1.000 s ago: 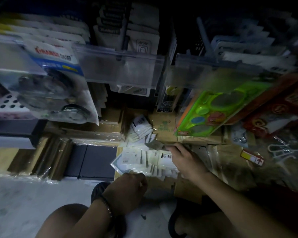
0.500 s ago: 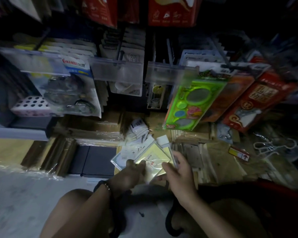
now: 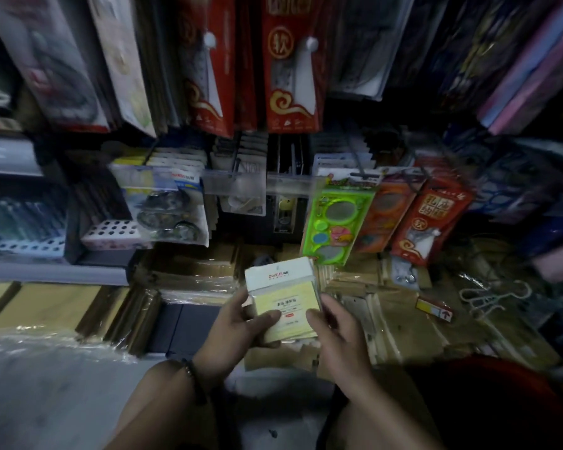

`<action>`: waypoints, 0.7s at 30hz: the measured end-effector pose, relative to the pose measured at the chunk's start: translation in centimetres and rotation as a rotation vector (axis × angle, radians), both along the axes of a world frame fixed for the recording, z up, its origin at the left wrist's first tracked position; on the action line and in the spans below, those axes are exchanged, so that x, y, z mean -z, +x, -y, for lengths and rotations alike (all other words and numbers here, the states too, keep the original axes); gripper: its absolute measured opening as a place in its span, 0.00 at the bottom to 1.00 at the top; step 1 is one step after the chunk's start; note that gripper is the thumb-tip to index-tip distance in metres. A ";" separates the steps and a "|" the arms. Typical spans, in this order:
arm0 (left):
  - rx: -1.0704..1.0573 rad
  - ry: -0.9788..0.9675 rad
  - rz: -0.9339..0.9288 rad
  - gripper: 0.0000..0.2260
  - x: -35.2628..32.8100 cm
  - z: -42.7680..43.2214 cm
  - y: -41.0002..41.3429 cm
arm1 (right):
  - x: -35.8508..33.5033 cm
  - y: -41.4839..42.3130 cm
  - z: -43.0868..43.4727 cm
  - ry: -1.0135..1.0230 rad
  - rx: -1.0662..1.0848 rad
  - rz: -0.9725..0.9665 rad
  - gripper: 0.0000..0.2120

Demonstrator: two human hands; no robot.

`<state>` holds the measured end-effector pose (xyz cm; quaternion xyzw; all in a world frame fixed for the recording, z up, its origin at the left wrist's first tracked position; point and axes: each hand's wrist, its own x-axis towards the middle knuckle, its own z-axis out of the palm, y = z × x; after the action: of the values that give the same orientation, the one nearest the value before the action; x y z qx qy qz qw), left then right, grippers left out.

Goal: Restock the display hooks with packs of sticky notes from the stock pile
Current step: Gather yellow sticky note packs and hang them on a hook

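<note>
A stack of yellow sticky-note packs (image 3: 286,300) with white header cards is held upright in front of me, low in the middle of the view. My left hand (image 3: 238,323) grips its left edge, thumb across the front. My right hand (image 3: 335,329) grips the right edge, thumb on the front too. Above and behind, display hooks (image 3: 238,164) carry hanging white packs behind clear price-tag flaps (image 3: 234,186). The stock pile on the floor is hidden behind the held packs and my hands.
A green stencil pack (image 3: 335,222) and red packs (image 3: 426,219) hang to the right. Large red packs (image 3: 290,69) hang overhead. Wrapped brown bundles (image 3: 192,274) and cardboard pieces (image 3: 403,319) cover the floor shelf. A perforated tray (image 3: 111,232) sits on the left shelf.
My hands gathered packs from the floor pile and lifted them together. The view has tilted upward, bringing the higher hooks and red packs into sight.
</note>
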<state>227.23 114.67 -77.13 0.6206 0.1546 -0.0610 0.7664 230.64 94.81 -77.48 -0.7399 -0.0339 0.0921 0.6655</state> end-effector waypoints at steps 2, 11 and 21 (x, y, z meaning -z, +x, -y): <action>0.004 0.036 0.050 0.21 -2.1 0.0 -0.5 | -2.3 0.0 0.0 -0.001 -0.017 0.081 0.16; -0.074 0.179 0.320 0.23 -13.9 -0.2 -1.6 | -13.7 -0.3 -0.3 0.003 0.009 0.368 0.38; -0.153 0.267 0.639 0.24 -28.0 -0.7 -1.9 | -28.0 0.8 -1.2 -0.012 -0.032 0.594 0.22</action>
<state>225.35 115.39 -49.13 0.6897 -0.0405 0.2145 0.6905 231.47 96.05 -49.46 -0.7378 -0.2382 -0.1175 0.6206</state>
